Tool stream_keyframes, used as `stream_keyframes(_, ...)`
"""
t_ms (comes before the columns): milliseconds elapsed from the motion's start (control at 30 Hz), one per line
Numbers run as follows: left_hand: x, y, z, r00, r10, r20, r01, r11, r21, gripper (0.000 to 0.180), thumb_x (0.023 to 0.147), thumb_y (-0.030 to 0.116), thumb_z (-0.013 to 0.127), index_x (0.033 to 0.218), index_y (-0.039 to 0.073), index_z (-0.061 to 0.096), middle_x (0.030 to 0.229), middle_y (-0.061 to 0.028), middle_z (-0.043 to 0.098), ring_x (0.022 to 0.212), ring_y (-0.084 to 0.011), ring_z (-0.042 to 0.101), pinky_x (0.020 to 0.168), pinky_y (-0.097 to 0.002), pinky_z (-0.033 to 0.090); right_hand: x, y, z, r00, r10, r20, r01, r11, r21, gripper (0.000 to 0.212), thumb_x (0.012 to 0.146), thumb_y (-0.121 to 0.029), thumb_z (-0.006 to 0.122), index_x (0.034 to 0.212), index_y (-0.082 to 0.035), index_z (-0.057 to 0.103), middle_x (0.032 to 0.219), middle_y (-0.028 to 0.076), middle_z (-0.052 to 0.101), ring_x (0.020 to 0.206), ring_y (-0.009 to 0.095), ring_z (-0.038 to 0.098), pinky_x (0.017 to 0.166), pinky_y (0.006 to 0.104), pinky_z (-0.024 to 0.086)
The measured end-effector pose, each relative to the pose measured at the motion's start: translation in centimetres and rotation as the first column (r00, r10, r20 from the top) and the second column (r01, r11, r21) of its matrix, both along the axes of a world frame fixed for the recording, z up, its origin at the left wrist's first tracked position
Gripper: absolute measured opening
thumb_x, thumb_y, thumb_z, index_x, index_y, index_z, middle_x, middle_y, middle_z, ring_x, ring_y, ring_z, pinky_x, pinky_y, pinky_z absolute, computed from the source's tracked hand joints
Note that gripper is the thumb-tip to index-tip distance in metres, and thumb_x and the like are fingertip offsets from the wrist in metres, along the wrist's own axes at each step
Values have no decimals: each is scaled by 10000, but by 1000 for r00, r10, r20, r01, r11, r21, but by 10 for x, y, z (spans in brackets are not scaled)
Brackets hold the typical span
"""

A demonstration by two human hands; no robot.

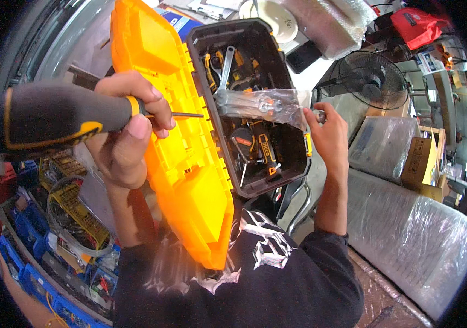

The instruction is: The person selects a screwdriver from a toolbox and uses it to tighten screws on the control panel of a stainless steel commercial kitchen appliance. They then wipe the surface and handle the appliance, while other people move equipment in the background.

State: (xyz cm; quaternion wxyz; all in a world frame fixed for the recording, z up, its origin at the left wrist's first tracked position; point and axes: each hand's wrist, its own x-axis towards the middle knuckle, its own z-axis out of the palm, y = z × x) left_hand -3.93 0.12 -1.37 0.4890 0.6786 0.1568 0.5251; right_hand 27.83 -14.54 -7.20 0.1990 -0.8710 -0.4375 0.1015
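Observation:
My left hand (127,123) is closed around a screwdriver (53,117) with a thick black and yellow handle. Its thin shaft points right, across the open yellow lid (187,191). My right hand (329,128) pinches the right end of a clear plastic pouch (285,106) of wrenches, which stretches over the black toolbox (228,33). A loose combination wrench (227,68) leans in the box, beyond the pouch. Several black and yellow hand tools lie at the bottom, among them one with a black and orange grip (267,152). The pouch covers part of the contents.
A black fan (373,79) stands to the right, near plastic-wrapped boxes (403,235) and a cardboard box (422,167). Beyond the toolbox are a phone (303,56), a white bowl (277,19) and bubble wrap (326,24). Blue bins (31,224) with small parts line the lower left.

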Motion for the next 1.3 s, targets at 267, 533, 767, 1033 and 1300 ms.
stream_keyframes(267, -3, 4, -12, 997, 4, 83, -7, 1000, 30, 348, 957, 362, 593, 1125, 58, 580, 737, -45, 640, 619, -108, 567, 700, -241, 472, 0, -3, -7, 996, 16, -84, -21, 998, -60, 361, 903, -321, 762, 1002, 21, 703, 801, 146, 703, 734, 202, 672, 697, 344, 508)
stream_keyframes(533, -6, 8, -14, 996, -16, 93, 12, 999, 46, 361, 948, 358, 589, 1141, 54, 577, 743, -62, 641, 618, -120, 574, 705, -247, 480, 11, -6, -23, 986, 93, -137, -87, 995, 49, 233, 933, -189, 722, 963, 32, 654, 722, 47, 607, 621, 140, 521, 628, 313, 454)
stream_keyframes(767, -6, 7, -14, 996, -8, 87, 4, 999, 47, 372, 949, 369, 581, 1158, 62, 568, 742, -56, 635, 629, -125, 584, 722, -257, 489, 9, -12, -1, 809, 70, -583, -107, 994, -30, 146, 979, -143, 655, 963, 1, 672, 724, -37, 576, 613, 24, 498, 548, 230, 391)
stream_keyframes(1033, -10, 10, -15, 999, -23, 45, 18, 996, 92, 384, 965, 409, 563, 1166, 81, 568, 752, -44, 632, 630, -124, 587, 740, -260, 499, 13, -5, -8, 857, 120, -501, -117, 992, 37, 227, 973, -142, 665, 1126, 18, 713, 836, 51, 721, 758, 113, 626, 712, 306, 512)
stream_keyframes(1300, -5, 2, -10, 997, 27, 73, -27, 1000, 0, 360, 937, 355, 591, 1139, 58, 571, 733, -53, 632, 620, -113, 562, 714, -261, 480, 27, 1, -14, 900, 231, -369, -263, 964, -37, 299, 909, -216, 749, 1076, 31, 721, 820, 93, 723, 777, 114, 637, 730, 320, 512)
